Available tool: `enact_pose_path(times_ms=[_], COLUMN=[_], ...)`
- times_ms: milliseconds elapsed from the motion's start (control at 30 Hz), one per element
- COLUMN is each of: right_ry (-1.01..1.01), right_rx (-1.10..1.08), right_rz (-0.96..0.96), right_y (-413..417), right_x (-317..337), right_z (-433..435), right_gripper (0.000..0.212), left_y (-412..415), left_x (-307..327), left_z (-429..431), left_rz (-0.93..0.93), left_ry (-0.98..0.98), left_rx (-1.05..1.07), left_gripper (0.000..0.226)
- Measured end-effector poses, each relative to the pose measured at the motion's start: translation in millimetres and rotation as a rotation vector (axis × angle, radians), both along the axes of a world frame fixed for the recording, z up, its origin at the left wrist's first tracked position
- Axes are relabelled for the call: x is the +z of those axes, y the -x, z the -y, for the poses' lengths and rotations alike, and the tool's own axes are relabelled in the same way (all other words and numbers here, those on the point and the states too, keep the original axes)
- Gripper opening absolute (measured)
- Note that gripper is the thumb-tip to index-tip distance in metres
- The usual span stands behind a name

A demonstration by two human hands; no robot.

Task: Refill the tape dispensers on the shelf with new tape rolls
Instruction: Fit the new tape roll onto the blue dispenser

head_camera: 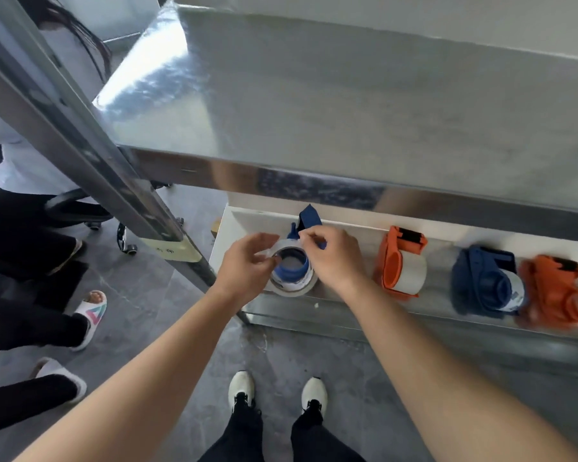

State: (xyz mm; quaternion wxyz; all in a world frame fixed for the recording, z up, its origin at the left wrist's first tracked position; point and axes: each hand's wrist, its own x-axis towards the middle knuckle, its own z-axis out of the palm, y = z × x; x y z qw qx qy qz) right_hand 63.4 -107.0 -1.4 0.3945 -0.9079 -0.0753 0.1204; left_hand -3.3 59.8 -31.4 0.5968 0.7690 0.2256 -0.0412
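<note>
Grey stone floor (141, 288), steel shelf (347, 111), chair (77, 203) w/ castors.

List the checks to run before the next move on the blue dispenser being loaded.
1. Seating: clear tape roll sits round the hub of the blue plastic tape dispenser: ok.
2. Hold: left hand pinches the roll's rim: ok.
3. Steadying: right hand grips the dispenser's top: ok.
4. Loose tape end found: cannot tell.
5. Clearance: orange plastic tape dispenser lies apart from the right hand: ok.
</note>
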Motion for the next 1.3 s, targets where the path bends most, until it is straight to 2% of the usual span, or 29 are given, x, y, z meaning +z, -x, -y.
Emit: enact_pose_path(times_ms=[167, 333, 467, 700, 867, 1033, 1200, 1300], right_ry=[0.067, 0.132, 0.140, 0.087, 0.152, 0.178, 0.176, 0.144], right_rx=[-0.058, -0.013, -0.006, -0.132, -0.181, -0.131, -0.079, -0.093], right_rz=[0.060, 0.042, 0.026, 0.156, 0.153, 0.054, -0.003, -0.005], right_y=[0, -7, -11, -5, 3, 8, 16, 19], right_x=[-3, -7, -14, -25, -31, -34, -37, -43], right_z=[-8, -12, -14, -4, 8, 13, 16, 17], right_gripper=[0.019, 0.027, 0.032, 0.019, 0.034, 0.050, 0.055, 0.056], left_y=[-11, -18, -22, -27, -36, -40, -38, -33], left_x=[-10, -13, -17, -25, -26, -31, -40, -45], left_z=[-2, -3, -2, 1, 3, 3, 6, 5], left_rz=[-0.030, -0.052, -0.073, -0.112, -0.126, -0.183, -0.241, -0.247], left_ry=[-0.014, -0.048, 0.003, 0.072, 0.043, 0.046, 0.134, 0.195], left_rx=[-0.007, 0.006, 0.026, 0.040, 0.019, 0.019, 0.136, 0.224], left_gripper=[0.034, 0.031, 0.024, 0.021, 0.023, 0.019, 0.025, 0.021])
